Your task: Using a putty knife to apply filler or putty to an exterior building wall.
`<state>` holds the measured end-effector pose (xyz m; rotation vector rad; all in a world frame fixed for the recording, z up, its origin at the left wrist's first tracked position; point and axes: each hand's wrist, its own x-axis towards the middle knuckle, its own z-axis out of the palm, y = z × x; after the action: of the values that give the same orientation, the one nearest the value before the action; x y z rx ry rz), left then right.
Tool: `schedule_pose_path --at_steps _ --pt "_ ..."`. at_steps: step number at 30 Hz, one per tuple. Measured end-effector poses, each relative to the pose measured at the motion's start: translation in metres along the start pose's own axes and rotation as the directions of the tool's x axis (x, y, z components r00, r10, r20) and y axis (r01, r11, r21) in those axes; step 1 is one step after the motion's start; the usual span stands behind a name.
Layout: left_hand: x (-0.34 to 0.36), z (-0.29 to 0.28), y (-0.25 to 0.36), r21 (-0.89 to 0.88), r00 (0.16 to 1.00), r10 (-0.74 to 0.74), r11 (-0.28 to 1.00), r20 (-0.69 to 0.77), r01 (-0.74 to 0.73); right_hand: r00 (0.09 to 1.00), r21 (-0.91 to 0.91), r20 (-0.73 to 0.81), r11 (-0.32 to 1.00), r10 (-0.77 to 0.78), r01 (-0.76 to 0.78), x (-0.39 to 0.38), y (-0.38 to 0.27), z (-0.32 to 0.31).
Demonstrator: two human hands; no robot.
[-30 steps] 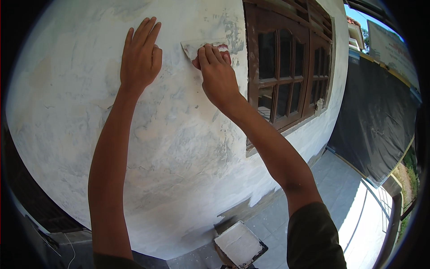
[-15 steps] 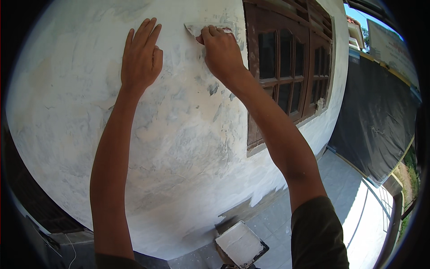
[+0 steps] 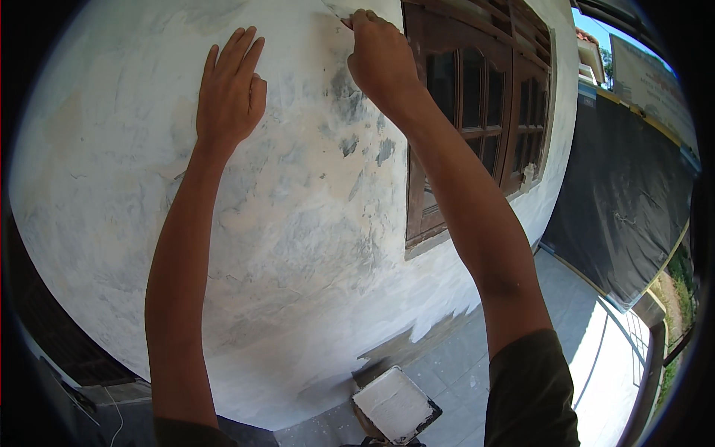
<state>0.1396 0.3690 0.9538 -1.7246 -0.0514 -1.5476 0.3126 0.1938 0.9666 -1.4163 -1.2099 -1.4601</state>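
Note:
My left hand (image 3: 229, 89) lies against the wall (image 3: 290, 216), its fingers stretched out and slightly spread, holding nothing. My right hand (image 3: 383, 59) is raised near the top of the view, just left of the window. Its fingers are wrapped round a putty knife (image 3: 335, 10), of which only a thin corner shows beside the knuckles; the rest is hidden by the hand or beyond the upper edge. White and grey patchy filler covers the wall, with darker bare spots below my right hand.
A brown wooden window (image 3: 477, 112) with glass panes stands close to my right forearm. Below, a square tray of white paste (image 3: 396, 404) sits near the wall's foot on grey floor tiles (image 3: 462, 372). A dark sheet (image 3: 625, 186) hangs at the right.
My right hand has moved upward along the wall with the putty knife, whose blade now barely shows. My left hand stays in nearly the same place.

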Motion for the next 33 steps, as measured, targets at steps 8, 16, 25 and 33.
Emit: schedule_pose_path --at_steps 8,16,25,33 --pt "-0.007 0.0 -0.002 0.0 1.0 0.013 1.0 -0.01 -0.013 0.988 0.016 0.154 1.0 -0.028 0.026 -0.164 -0.051 0.044" --pt "0.003 0.004 0.003 -0.024 1.0 -0.001 1.0 -0.006 0.001 0.991 -0.05 0.033 0.99 0.132 -0.13 -0.037 -0.008 -0.014" --pt "-0.005 -0.002 -0.004 -0.007 0.999 -0.002 1.0 -0.042 0.002 0.957 0.053 0.29 0.999 -0.02 0.005 -0.185 -0.077 0.021" --pt "-0.002 0.0 0.0 -0.002 0.999 -0.003 1.0 -0.037 0.003 0.968 -0.011 0.148 0.979 0.202 -0.203 0.003 -0.001 -0.054"
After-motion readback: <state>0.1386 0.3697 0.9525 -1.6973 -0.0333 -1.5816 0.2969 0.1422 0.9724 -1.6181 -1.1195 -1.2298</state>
